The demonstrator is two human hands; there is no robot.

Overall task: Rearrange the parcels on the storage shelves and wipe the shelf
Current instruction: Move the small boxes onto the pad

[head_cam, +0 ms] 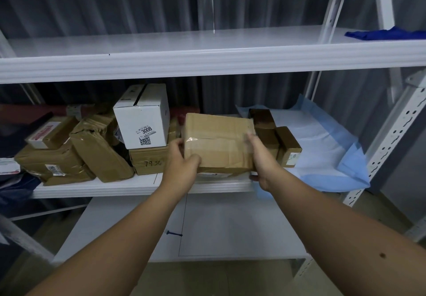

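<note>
From the head view, the left hand point(182, 164) and right hand point(262, 159) grip a brown parcel point(217, 143) by its ends at the middle shelf point(143, 186) front, long axis left-right. A white box point(143, 117) stands just left; small brown boxes point(276, 139) and a blue sheet point(334, 157) lie right. A blue cloth point(387, 34) rests on the upper shelf point(184, 51).

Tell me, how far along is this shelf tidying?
Done: the white top shelf is bare of parcels; only a dark blue cloth lies there. In hand: left hand and right hand grip a taped brown cardboard parcel at the middle shelf. Left: the remaining brown parcels and white carton; whether wiping remains, I cannot tell.
</note>
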